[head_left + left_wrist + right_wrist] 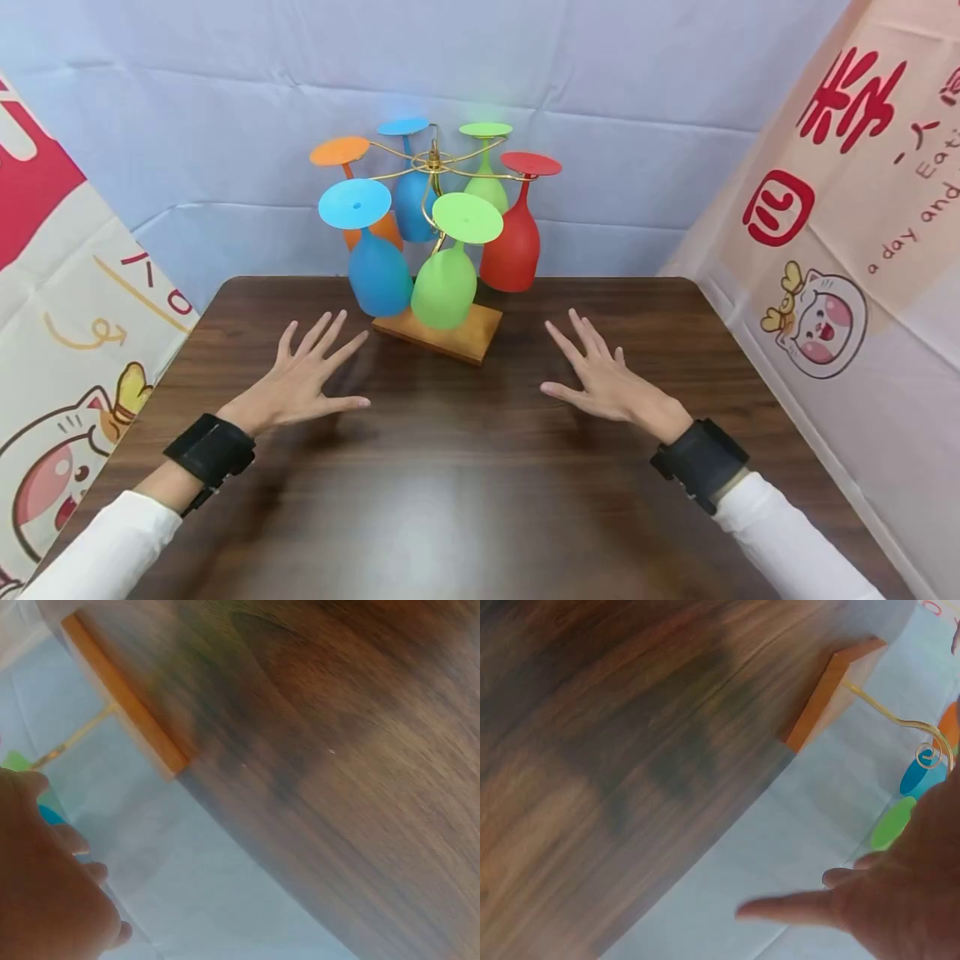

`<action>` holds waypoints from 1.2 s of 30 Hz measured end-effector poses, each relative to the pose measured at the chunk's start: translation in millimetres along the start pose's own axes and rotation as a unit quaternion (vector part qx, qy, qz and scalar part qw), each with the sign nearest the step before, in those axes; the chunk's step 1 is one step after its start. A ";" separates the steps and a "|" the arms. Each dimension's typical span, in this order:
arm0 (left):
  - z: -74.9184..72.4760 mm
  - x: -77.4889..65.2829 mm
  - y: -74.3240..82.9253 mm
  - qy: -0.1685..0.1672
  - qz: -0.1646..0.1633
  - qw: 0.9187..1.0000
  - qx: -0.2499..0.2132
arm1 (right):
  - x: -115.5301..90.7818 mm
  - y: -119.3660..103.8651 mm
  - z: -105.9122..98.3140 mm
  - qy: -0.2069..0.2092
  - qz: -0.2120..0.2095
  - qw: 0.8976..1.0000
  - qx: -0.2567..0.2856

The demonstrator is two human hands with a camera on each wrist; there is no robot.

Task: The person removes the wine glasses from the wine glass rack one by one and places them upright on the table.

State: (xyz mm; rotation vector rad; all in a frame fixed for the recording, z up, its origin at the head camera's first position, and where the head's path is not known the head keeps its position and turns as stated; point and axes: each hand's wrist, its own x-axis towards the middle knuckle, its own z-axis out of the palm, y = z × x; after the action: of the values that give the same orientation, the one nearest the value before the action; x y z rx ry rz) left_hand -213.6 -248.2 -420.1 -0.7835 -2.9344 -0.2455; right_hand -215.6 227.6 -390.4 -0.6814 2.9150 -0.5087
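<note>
Both hands hold nothing, with fingers spread over the dark wooden table. My left hand (300, 387) is left of a gold wire glass rack (433, 162), and my right hand (611, 387) is to its right. Several goblets hang upside down by their feet from the rack's arms: a blue one (378, 271) and a green one (444, 287) in front, a red one (513, 242) at right, an orange one (341, 152) at left, and another blue (411, 192) and green (487, 187) behind. In the right wrist view the rack's wooden base (817, 697) stands beyond the hand.
The table (465, 467) has rounded far corners. A pale cloth (622, 150) rises behind it. Printed cloths with cartoon cats stand along the left (67, 333) and right (847, 250) sides. Black bands (212, 454) circle both wrists.
</note>
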 end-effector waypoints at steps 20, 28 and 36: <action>-16.9 -12.4 -14.9 -0.044 -0.033 0.997 -0.054 | 36.0 -24.2 -81.8 0.169 -0.084 0.980 -0.063; -12.3 -12.1 -7.1 -0.036 -0.023 0.996 -0.077 | 65.5 -76.4 -107.1 0.358 -0.264 0.878 -0.175; -8.5 -10.6 -4.9 -0.040 -0.026 0.995 -0.085 | 91.7 -126.8 -113.0 0.303 -0.317 0.882 -0.173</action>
State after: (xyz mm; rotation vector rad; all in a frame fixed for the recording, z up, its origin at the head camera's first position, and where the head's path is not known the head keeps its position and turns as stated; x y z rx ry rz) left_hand -206.5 -259.1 -413.8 -0.7553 -3.0434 -0.4832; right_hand -265.2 113.1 -243.1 -1.8694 3.3286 -0.2677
